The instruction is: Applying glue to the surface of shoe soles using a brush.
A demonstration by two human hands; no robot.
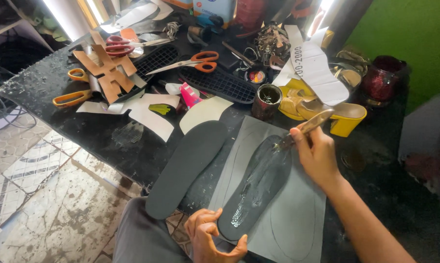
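My left hand (211, 234) pins the sole (256, 187), right hand (317, 156) grips the brush (305, 127); glue covers most, heel still bare.

The right hand (317, 153) holds a brush (305, 128) on a wet black sole (259, 187); the left hand (210, 236) grips its heel at the tabletop's (83, 126) near edge, beside a second sole (186, 168).

White-and-blue carton (214, 9) at the bench's far edge
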